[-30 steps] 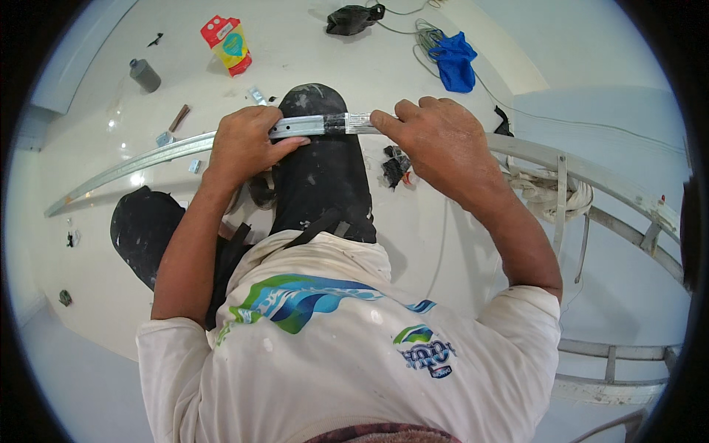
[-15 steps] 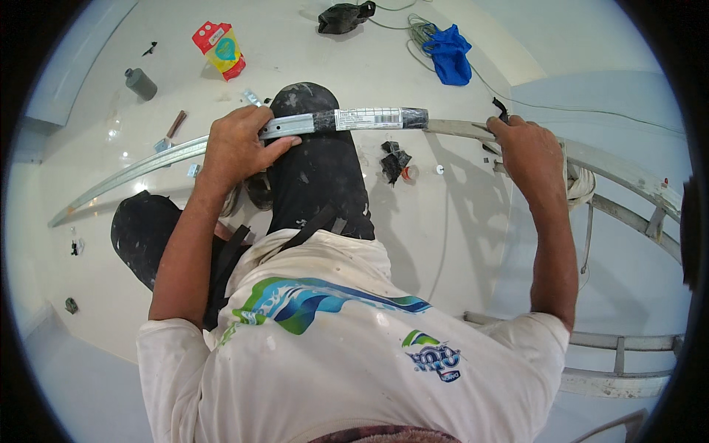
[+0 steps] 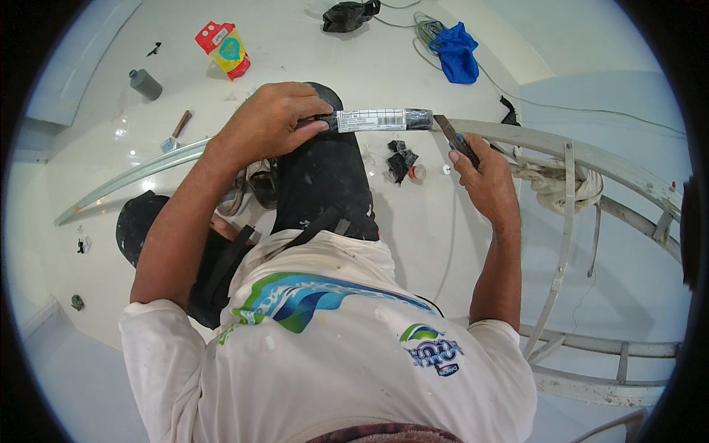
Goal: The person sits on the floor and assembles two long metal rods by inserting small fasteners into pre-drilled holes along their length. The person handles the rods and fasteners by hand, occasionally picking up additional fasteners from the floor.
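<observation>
Across my raised knee lies a long bundle of silvery metal channels [image 3: 140,179], its right end wrapped in black plastic [image 3: 421,119] with a white label [image 3: 371,119]. My left hand [image 3: 275,122] is closed around the bundle just left of the label, fingers on top and thumb below. In my right hand [image 3: 484,171] is a utility knife [image 3: 456,142], its blade pointing up and left. The blade tip is right by the wrapped end; whether it touches the plastic I cannot tell.
An aluminium ladder [image 3: 567,244] with a whitish cloth [image 3: 565,188] stands at the right. On the floor are a hammer [image 3: 176,133], a grey bottle [image 3: 145,85], a red-yellow pouch [image 3: 224,50], black plastic scraps [image 3: 401,160], a black bag [image 3: 349,16], a blue bag [image 3: 455,53] and a coiled cable [image 3: 426,33].
My left hand has slid right along the bundle to the edge of the label. The right hand has come left and down, bringing the utility knife to the wrapped end.
</observation>
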`<action>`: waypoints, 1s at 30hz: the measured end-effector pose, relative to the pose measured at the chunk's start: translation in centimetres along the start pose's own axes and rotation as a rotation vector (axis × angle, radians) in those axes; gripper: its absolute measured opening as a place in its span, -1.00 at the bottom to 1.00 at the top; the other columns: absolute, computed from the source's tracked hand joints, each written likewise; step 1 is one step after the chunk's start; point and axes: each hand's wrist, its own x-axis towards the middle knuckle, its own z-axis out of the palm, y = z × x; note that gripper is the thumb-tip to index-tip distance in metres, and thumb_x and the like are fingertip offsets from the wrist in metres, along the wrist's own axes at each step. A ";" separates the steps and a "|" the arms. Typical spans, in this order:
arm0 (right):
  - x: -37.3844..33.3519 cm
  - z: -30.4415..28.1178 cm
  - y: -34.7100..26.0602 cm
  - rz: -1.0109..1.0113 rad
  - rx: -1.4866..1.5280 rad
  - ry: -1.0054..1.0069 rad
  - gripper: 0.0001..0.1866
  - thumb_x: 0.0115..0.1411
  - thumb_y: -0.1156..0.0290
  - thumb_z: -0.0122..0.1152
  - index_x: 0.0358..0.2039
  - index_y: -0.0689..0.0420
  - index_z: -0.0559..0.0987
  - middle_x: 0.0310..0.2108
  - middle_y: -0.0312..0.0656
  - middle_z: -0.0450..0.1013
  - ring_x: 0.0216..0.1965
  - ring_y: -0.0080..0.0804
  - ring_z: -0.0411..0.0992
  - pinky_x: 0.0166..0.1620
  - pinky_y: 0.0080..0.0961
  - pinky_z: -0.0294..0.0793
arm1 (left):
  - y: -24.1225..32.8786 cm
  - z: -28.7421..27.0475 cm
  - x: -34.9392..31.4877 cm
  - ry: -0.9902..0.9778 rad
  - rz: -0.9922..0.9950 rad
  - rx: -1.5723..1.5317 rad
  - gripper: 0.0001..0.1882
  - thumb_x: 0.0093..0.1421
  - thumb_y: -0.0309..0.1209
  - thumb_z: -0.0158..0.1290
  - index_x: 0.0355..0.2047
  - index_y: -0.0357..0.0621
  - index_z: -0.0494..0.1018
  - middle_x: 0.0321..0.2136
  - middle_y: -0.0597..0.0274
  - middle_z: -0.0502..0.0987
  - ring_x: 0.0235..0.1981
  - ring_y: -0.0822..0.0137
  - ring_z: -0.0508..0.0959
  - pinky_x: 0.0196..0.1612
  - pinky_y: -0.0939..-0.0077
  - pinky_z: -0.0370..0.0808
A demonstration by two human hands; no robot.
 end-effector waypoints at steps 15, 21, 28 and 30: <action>-2.4 2.8 -2.0 -0.005 0.642 -0.320 -0.60 0.52 0.32 0.20 0.26 0.22 0.47 -0.26 -0.12 0.64 -0.31 -0.43 0.67 -0.22 -0.42 0.71 | 0.7 0.6 1.0 0.015 -0.024 0.082 -0.81 0.27 -0.40 0.39 -0.15 -0.21 0.77 -0.30 0.05 0.75 -0.29 0.13 0.74 -0.18 0.23 0.68; -3.5 7.8 -4.8 0.047 0.819 -0.461 -0.68 0.55 0.41 0.09 0.23 0.22 0.43 -0.22 -0.02 0.65 -0.29 -0.39 0.72 -0.28 -0.44 0.71 | 1.0 1.6 0.4 0.145 0.017 0.083 -0.85 0.22 -0.39 0.38 -0.27 -0.18 0.73 -0.37 0.11 0.70 -0.32 0.10 0.72 -0.20 0.18 0.67; -3.1 8.6 -7.8 0.107 0.914 -0.436 -0.68 0.58 0.32 -0.03 0.21 0.20 0.46 -0.43 -0.07 0.63 -0.57 -0.37 0.64 -0.54 -0.49 0.60 | 0.8 2.6 -0.1 0.222 0.070 0.124 -0.85 0.21 -0.43 0.37 -0.23 -0.18 0.70 -0.35 0.11 0.68 -0.35 0.09 0.71 -0.25 0.19 0.65; -2.9 9.0 -8.1 0.133 0.934 -0.417 -0.67 0.58 0.30 -0.03 0.21 0.20 0.47 -0.44 -0.07 0.63 -0.59 -0.37 0.63 -0.56 -0.50 0.59 | 0.7 3.0 -0.2 0.246 0.096 0.154 -0.85 0.20 -0.44 0.37 -0.24 -0.17 0.68 -0.36 0.12 0.66 -0.35 0.09 0.70 -0.27 0.21 0.65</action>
